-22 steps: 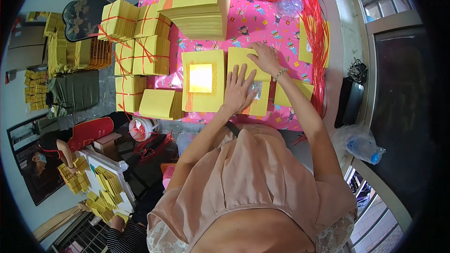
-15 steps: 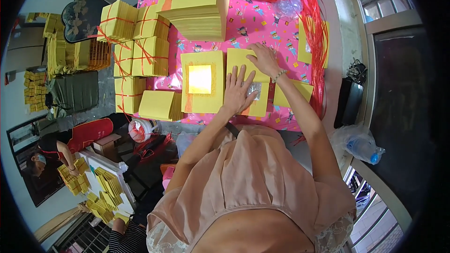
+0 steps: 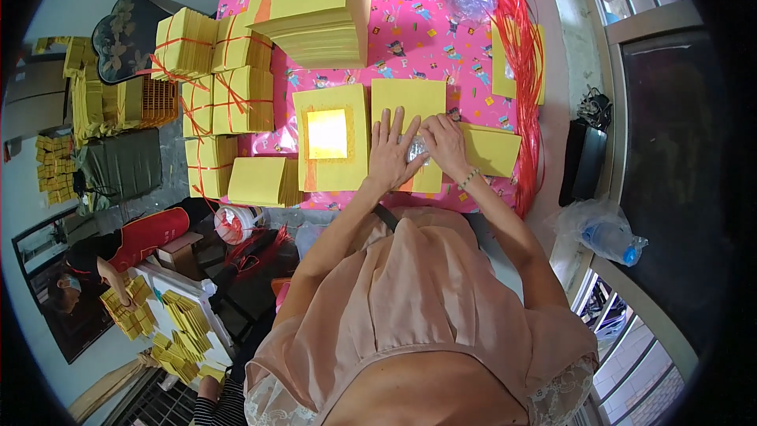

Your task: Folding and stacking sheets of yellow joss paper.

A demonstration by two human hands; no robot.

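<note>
Spread flat, my left hand [image 3: 387,156] presses on a yellow paper sheet [image 3: 410,93] in front of me, with its thumb beside a shiny silver patch [image 3: 417,150]. On the other side of that patch lies my right hand [image 3: 448,147], fingers close to one another, loosely extended and slightly bent at the sheet's right part. Its fingertips touch the paper; no separate object shows in it. Left of the sheet lies a yellow paper with a bright gold square [image 3: 327,135]. Another yellow paper [image 3: 490,150] sits to the right, next to my right wrist.
A tall yellow paper stack [image 3: 323,31] stands at the back of the pink patterned tablecloth [image 3: 398,59]. Bundles tied with red string [image 3: 244,99] fill the left side. Red plastic strands [image 3: 516,55] hang along the right edge. At the far left, a person [image 3: 118,276] handles yellow bundles.
My right hand has moved from the sheet's far right corner nearer to me, beside the silver patch. My left hand stays flat on the sheet. The whole view has shifted slightly.
</note>
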